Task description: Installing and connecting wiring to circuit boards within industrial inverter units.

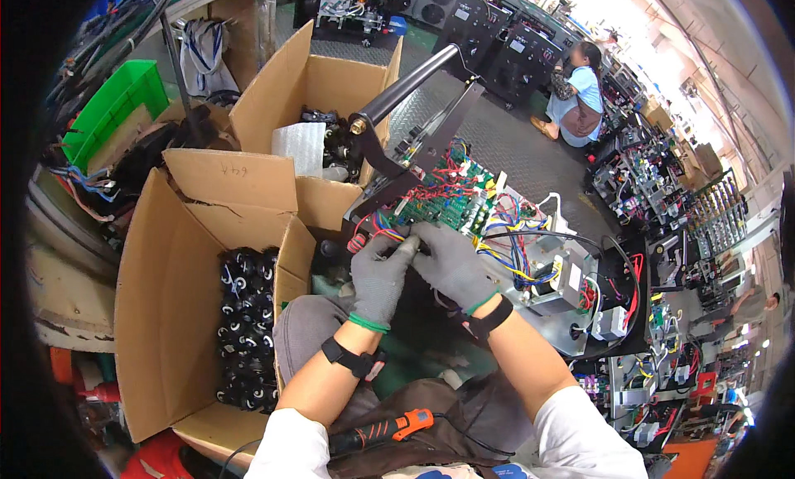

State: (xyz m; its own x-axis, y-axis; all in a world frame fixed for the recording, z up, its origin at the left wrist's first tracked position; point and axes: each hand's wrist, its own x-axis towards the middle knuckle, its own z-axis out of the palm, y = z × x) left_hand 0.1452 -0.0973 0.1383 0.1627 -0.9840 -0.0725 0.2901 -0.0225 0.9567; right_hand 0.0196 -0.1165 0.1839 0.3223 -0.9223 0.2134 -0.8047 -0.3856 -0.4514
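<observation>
Both of my hands wear grey gloves with green cuffs and meet at the near left corner of an opened machine. My left hand (383, 276) is closed on a bundle of coloured wires (383, 224), its thumb pointing up. Beside it, my right hand (454, 268) has its fingers bent and pressed together by the left fingertips; what they hold is hidden. Just beyond the hands lies a green circuit board (443, 199) crowded with red and other wires. A transformer (560, 279) sits on the metal base to the right. A black handle bar (407, 90) rises at the machine's far left.
An open cardboard box (157, 313) of black casters (247, 330) stands at my left, another box (265, 90) behind it. An orange-and-black power screwdriver (385, 432) lies on my lap. A person (584, 98) crouches far off beside rows of machines (638, 185).
</observation>
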